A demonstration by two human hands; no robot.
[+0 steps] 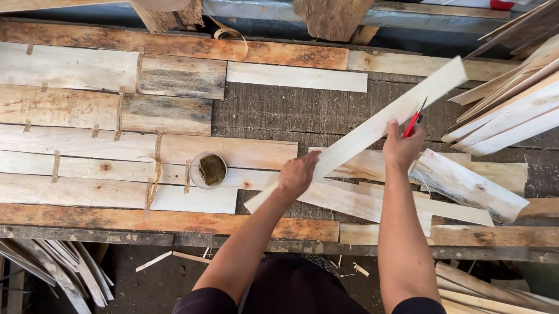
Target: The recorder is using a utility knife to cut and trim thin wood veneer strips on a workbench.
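A long wooden strip lies slanted above the surface, with the left hand at its lower end and the right hand further up. A small round tin sits on taped boards to the left. A stack of strips leans at the right.

We are in a rough woodworking shop: thin veneer strips taped together across a worn workbench, more strips stacked alongside, offcuts underfoot.

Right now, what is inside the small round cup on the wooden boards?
The round cup holds a dark greenish-brown lump, perhaps a sponge or paste. That lump covers the cup's bottom, so anything beneath it is hidden.
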